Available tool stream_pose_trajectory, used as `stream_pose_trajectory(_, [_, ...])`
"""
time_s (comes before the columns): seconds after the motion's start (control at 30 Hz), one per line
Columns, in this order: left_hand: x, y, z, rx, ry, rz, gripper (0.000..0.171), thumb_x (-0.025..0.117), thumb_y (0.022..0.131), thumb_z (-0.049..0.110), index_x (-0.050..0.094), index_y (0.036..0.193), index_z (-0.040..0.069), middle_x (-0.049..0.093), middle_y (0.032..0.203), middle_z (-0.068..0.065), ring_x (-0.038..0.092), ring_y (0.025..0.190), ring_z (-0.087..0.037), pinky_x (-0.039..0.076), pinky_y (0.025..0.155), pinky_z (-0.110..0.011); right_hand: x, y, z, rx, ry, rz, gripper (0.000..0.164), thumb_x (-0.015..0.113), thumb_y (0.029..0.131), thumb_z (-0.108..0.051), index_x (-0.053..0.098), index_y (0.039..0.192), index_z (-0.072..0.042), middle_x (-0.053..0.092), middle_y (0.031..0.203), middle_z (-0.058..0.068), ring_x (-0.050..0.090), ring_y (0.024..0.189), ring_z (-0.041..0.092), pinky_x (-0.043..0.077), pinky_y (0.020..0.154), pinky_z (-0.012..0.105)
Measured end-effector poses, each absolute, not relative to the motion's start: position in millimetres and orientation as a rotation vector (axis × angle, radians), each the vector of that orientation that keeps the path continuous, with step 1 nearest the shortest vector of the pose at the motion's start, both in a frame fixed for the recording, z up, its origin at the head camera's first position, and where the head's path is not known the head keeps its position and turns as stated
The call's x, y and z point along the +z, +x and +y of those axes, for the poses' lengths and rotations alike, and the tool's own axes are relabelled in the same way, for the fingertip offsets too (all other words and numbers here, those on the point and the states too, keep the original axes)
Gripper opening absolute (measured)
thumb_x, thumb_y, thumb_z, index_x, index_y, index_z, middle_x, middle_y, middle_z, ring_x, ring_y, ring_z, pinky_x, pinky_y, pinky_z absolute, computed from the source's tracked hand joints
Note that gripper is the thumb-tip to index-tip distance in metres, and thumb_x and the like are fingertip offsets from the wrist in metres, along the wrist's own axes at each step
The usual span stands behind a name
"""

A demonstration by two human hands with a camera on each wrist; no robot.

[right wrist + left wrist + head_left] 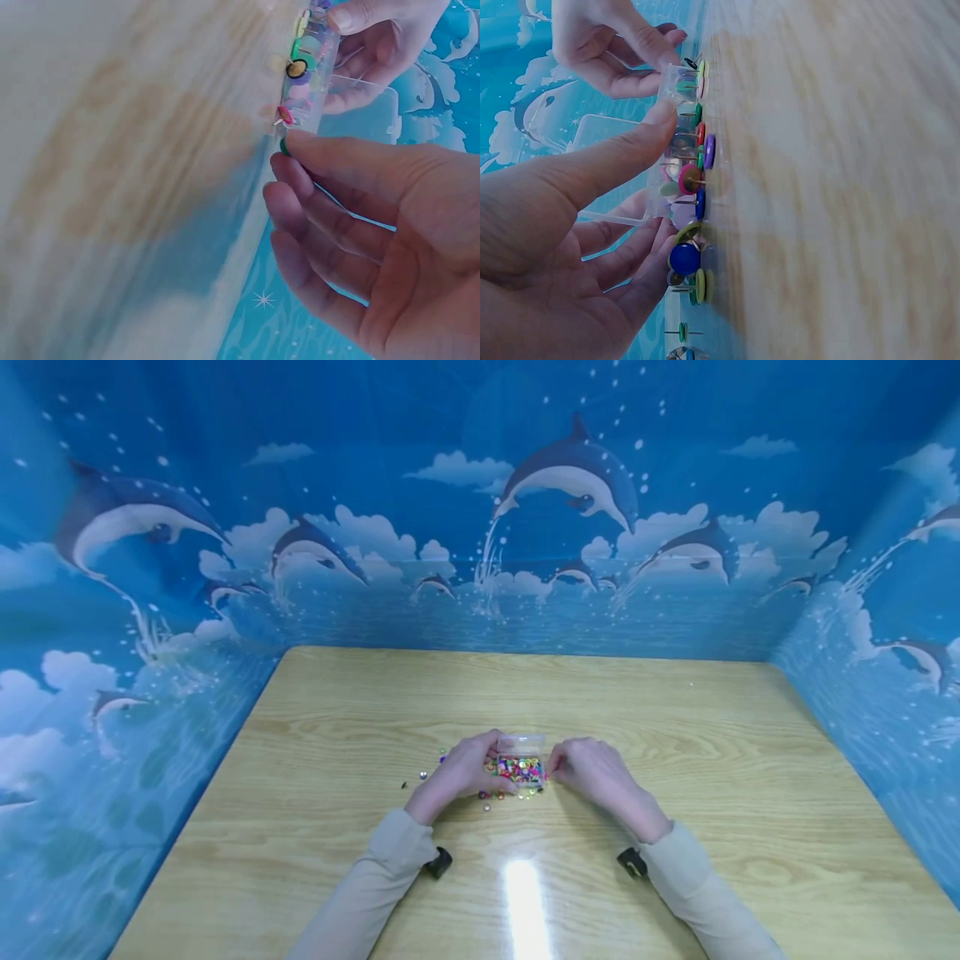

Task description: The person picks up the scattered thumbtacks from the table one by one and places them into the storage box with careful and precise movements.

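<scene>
A small clear plastic box with its hinged lid (pixel 521 743) raised stands on the table, filled with colourful thumbtacks (pixel 519 768). My left hand (pixel 474 768) grips the box at its left end, the thumb along the near wall and the fingers behind. On the other side, my right hand (pixel 596 772) is close by the box's right end. Between its thumb and index finger it pinches a green thumbtack (pixel 285 147), mostly covered by the fingertips. A blue thumbtack (pixel 685 258) and several others lie loose around the box, some beneath my left hand.
The wood-grain table (pixel 337 710) extends all around the box. Stray tacks (pixel 423 775) lie to the left, and one silvery tack (pixel 487 807) sits in front. A dolphin-print backdrop (pixel 420 568) encloses the table at the back and sides.
</scene>
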State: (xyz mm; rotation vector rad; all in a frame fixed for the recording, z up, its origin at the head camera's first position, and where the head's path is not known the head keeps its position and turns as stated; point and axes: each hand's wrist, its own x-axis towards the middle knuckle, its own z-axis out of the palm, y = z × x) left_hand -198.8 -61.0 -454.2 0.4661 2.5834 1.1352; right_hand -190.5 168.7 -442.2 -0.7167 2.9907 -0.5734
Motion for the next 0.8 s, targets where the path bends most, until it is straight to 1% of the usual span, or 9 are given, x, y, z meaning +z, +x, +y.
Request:
stream_pose_trajectory(0.1, [-454, -199, -61, 1.128, 0.468, 2.59, 0.067, 0.091, 0.072, 0.026, 0.06, 0.13, 0.012, 0.066, 0.121, -0.009, 0.062, 0.11, -0.026, 0.053, 0.098, -0.042, -439, -189, 169, -0.61, -0.725, 3.015, 0.008, 0.078, 0.085, -0.006, 0.076, 0.087, -0.014, 0.075, 0.083, 0.0, 0.058, 0.06, 0.004, 0.051, 0.056, 0.02])
stream_pose_trajectory(0.17, [-454, -199, -62, 1.127, 0.473, 2.591, 0.067, 0.091, 0.072, 0.026, 0.06, 0.129, 0.012, 0.066, 0.12, -0.009, 0.062, 0.109, -0.026, 0.053, 0.098, -0.042, -437, -189, 168, -0.642, -0.721, 3.026, 0.006, 0.078, 0.086, -0.008, 0.076, 0.088, -0.013, 0.075, 0.082, 0.0, 0.051, 0.054, 0.003, 0.046, 0.05, 0.019])
stream_pose_trajectory(0.27, [-455, -199, -62, 1.123, 0.485, 2.592, 0.067, 0.091, 0.073, 0.027, 0.06, 0.13, 0.011, 0.067, 0.121, -0.009, 0.062, 0.11, -0.025, 0.053, 0.099, -0.042, -434, -188, 164, -0.671, -0.702, 3.045, 0.007, 0.08, 0.085, -0.009, 0.077, 0.09, -0.013, 0.075, 0.082, 0.0, 0.044, 0.049, 0.003, 0.039, 0.045, 0.019])
stream_pose_trajectory(0.33, [-454, -199, -62, 1.121, 0.489, 2.59, 0.068, 0.091, 0.073, 0.027, 0.059, 0.131, 0.011, 0.067, 0.123, -0.008, 0.062, 0.112, -0.026, 0.052, 0.1, -0.042, -431, -187, 161, -0.665, -0.69, 3.061, 0.009, 0.081, 0.084, -0.011, 0.078, 0.091, -0.015, 0.075, 0.083, 0.0, 0.044, 0.049, 0.004, 0.038, 0.044, 0.02])
stream_pose_trajectory(0.4, [-454, -199, -61, 1.115, 0.497, 2.593, 0.068, 0.091, 0.073, 0.026, 0.059, 0.131, 0.011, 0.067, 0.124, -0.008, 0.062, 0.113, -0.026, 0.051, 0.101, -0.042, -428, -187, 158, -0.661, -0.691, 3.069, 0.01, 0.082, 0.084, -0.012, 0.078, 0.091, -0.016, 0.075, 0.082, 0.0, 0.048, 0.052, 0.003, 0.04, 0.046, 0.02])
stream_pose_trajectory(0.57, [-453, -198, -62, 1.104, 0.522, 2.604, 0.068, 0.091, 0.073, 0.025, 0.059, 0.131, 0.01, 0.067, 0.125, -0.009, 0.062, 0.114, -0.028, 0.051, 0.101, -0.044, -421, -185, 151, -0.722, -0.679, 3.05, 0.008, 0.08, 0.086, -0.014, 0.078, 0.093, -0.018, 0.074, 0.078, -0.001, 0.057, 0.055, 0.003, 0.044, 0.048, 0.02])
stream_pose_trajectory(0.67, [-453, -198, -62, 1.104, 0.525, 2.604, 0.069, 0.091, 0.074, 0.025, 0.059, 0.133, 0.01, 0.066, 0.127, -0.01, 0.062, 0.115, -0.028, 0.051, 0.102, -0.044, -420, -185, 147, -0.763, -0.699, 3.048, 0.007, 0.079, 0.087, -0.015, 0.077, 0.093, -0.017, 0.074, 0.078, -0.001, 0.059, 0.056, 0.002, 0.044, 0.047, 0.02])
stream_pose_trajectory(0.8, [-452, -198, -63, 1.102, 0.525, 2.608, 0.069, 0.091, 0.074, 0.027, 0.058, 0.133, 0.01, 0.066, 0.127, -0.01, 0.062, 0.115, -0.028, 0.051, 0.101, -0.045, -420, -184, 144, -0.793, -0.743, 3.056, 0.007, 0.08, 0.086, -0.014, 0.076, 0.092, -0.017, 0.074, 0.08, -0.001, 0.06, 0.057, 0.001, 0.047, 0.049, 0.018])
